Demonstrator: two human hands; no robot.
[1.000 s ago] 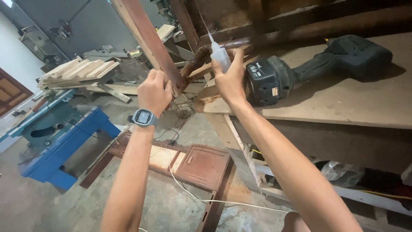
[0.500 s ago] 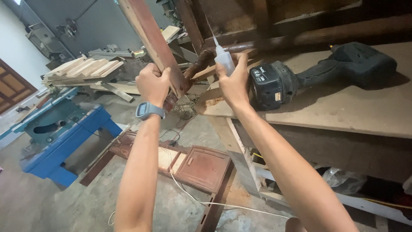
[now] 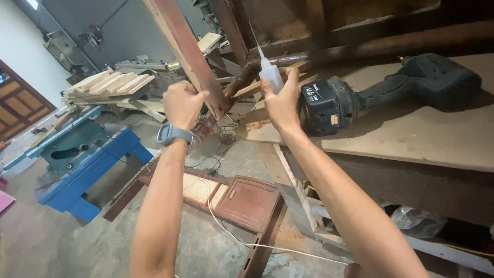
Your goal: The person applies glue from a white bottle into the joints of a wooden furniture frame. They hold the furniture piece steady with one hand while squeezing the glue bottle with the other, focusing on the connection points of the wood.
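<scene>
Left hand (image 3: 181, 103) — fingers curling fully around a slanting reddish-brown wooden rail (image 3: 185, 51), gripping it tight; a blue-grey wristwatch (image 3: 172, 134) is sitting on that wrist.

Right hand (image 3: 282, 100) — closing around a small white squeeze bottle (image 3: 269, 76), its thin nozzle pointing up and slightly left, just beside the rail and a dark turned wooden spindle (image 3: 242, 82).

Cordless drill (image 3: 391, 92), dark, is lying on its side on the workbench top (image 3: 422, 139), battery end almost touching the right hand.

Below, a carved brown panel frame (image 3: 231, 198) is lying on the concrete floor (image 3: 41, 247), a white cord (image 3: 247, 242) trailing across it.

Blue table saw (image 3: 82, 159) is standing at the left, stacked pale boards (image 3: 108, 82) lying behind it.
</scene>
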